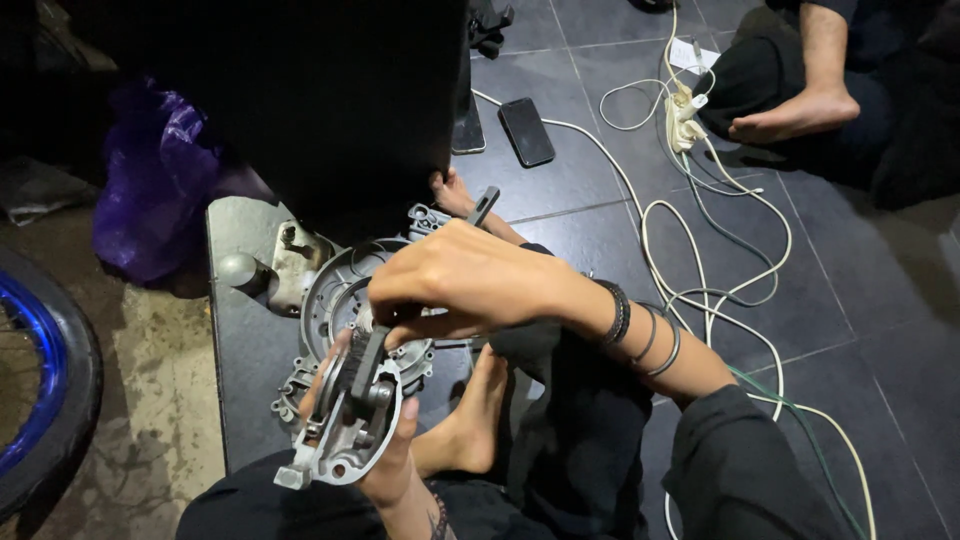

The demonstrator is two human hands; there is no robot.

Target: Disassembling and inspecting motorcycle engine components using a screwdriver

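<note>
Carefully now: left hand (385, 455) is clamped around the grey plate (345, 430), right hand (455, 285) at one o'clock pinching its dark shoe (365, 362). Judging by this, steady the plate and work the shoe squarely, clear of the housing (335, 290) behind.

You are sitting on the floor of a makeshift repair workshop. At nine o'clock a blue-rimmed rubber-tyred wheel (35, 370) leans over stained bare concrete (150, 400). Dead centre lies a round grey cast-metal engine cover (335, 290) on dark square floor tiles (860, 300). At one o'clock, white power cords (700, 210) trail from a white extension socket (683, 118).
</note>
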